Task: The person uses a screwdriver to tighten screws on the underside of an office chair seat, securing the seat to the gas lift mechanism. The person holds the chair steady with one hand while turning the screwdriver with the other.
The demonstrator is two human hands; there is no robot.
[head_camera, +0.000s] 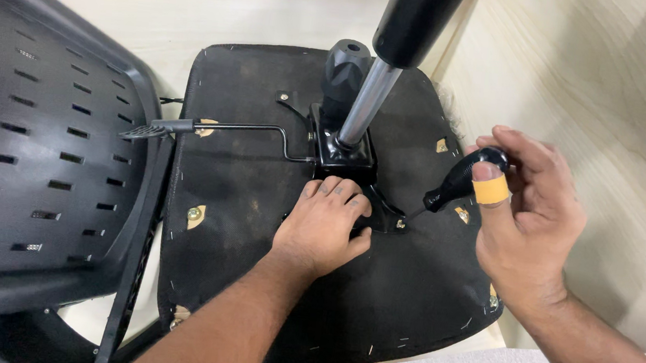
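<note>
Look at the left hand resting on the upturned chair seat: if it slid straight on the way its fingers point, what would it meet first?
The left hand points up the seat toward the black metal plate at the base of the silver column. It would probably meet that plate first; the fingertips already look close to or touching its edge.

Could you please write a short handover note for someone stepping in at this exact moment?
Left hand: flat on the black metal mechanism plate, pressing it onto the upturned chair seat.
Right hand: grips a black-handled screwdriver; its tip sits at a screw on the plate's right arm.
Gas cylinder stands upright from the plate; the lever rod runs left. The backrest lies to the left.
Done: plate positioned on the seat.
Left: I cannot tell whether this screw is tight; other fasteners are hidden by the left hand.
</note>
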